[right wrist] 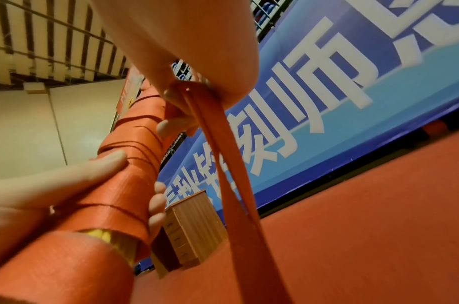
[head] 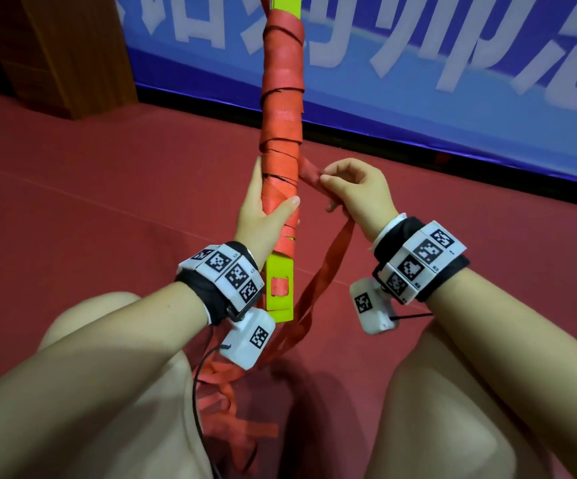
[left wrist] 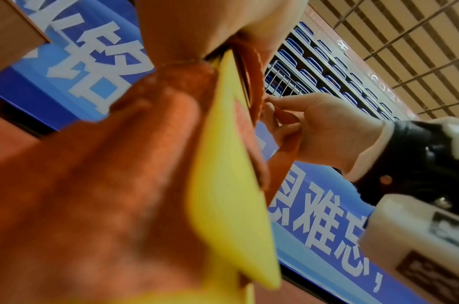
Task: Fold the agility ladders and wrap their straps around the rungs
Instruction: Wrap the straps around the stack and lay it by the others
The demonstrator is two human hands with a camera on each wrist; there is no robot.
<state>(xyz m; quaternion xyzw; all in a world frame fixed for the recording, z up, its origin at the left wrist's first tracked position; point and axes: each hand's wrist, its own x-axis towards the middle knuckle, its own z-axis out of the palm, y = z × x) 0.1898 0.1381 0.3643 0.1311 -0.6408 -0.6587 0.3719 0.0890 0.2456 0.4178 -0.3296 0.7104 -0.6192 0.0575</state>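
A stack of yellow-green ladder rungs (head: 281, 292) stands upright in front of me, most of its length bound in orange-red strap windings (head: 281, 98). My left hand (head: 268, 205) grips the wrapped bundle near its lower end, thumb across the front. My right hand (head: 349, 188) pinches the loose strap (head: 328, 267) just right of the bundle, where it leaves the windings. The free strap hangs down from that hand to a loose pile (head: 231, 388) between my knees. The right wrist view shows the strap (right wrist: 231, 164) running out of my fingers and the wrapped bundle (right wrist: 129, 156) held by the left hand (right wrist: 75, 181).
I sit on a red floor mat (head: 107, 174). A blue banner with white characters (head: 418, 63) runs along the wall behind, a wooden cabinet (head: 59, 46) stands at the back left. My bare knees (head: 487, 409) flank the strap pile.
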